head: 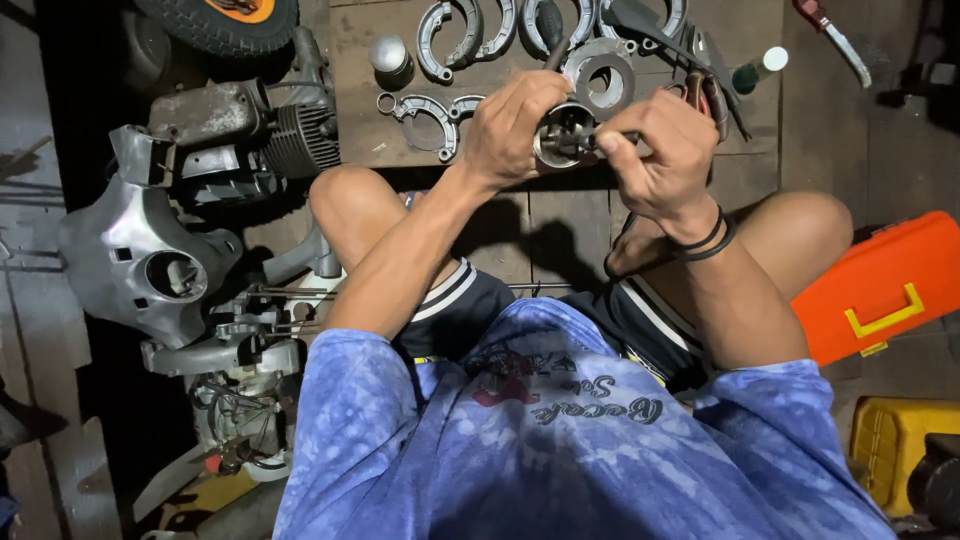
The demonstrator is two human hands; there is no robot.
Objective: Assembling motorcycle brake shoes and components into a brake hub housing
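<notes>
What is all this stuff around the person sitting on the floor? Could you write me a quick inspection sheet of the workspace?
Surface: dark tiled floor, with a wooden board carrying parts.
Job's things: round metal part held up above the board; thin tool pushed into it.
Clutter: curved brake shoes, metal ring, finned engine, grey headlight housing, tyre.
Grippers: left hand wraps the round part; right hand pinches the tool.
Cables: loose wires by the dismantled frame.
Surroundings: orange toolbox, yellow case.
</notes>
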